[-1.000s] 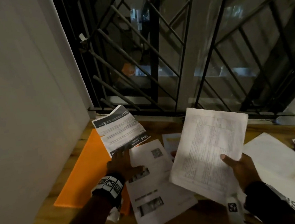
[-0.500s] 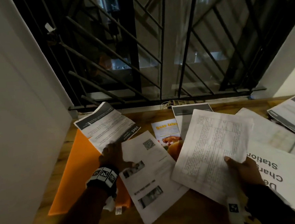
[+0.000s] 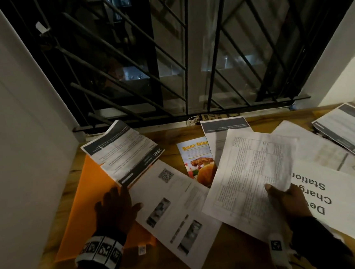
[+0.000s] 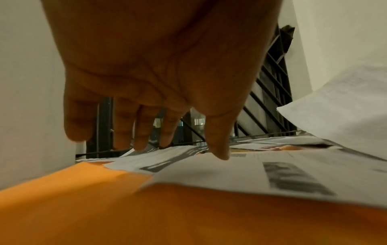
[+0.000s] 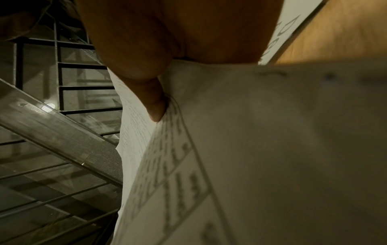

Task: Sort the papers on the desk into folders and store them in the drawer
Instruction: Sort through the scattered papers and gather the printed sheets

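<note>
From where I sit, the sorting has barely begun. My right hand (image 3: 289, 199) pinches a white printed sheet covered in a fine table (image 3: 252, 170), thumb on top and fingers under it near its lower right corner, and holds it lifted and tilted above the wooden desk (image 3: 236, 258); the right wrist view confirms the thumb pressed onto that sheet. My left hand (image 3: 114, 208) is flat and spread with nothing in its grasp, its fingertips reaching the folded white leaflet with dark grey bands (image 3: 122, 154) and its thumb touching the white page with a QR code and small photos (image 3: 174, 209).

The flat orange paper folder (image 3: 88, 202) lies along the desk's left edge, near the far left corner. I judge it closed, with the leaflet and the QR page resting on top of it, not inside. I see no paper filed.

Loose papers remain everywhere: a colourful food flyer (image 3: 196, 160) at the middle of the far edge, a grey-headed white form (image 3: 223, 130) beside it, a big white sign with large black letters (image 3: 332, 196) toward the right edge, and more grey-banded sheets (image 3: 348, 130) in the far right corner.

No drawer is in view, so storing is all ahead.
</note>
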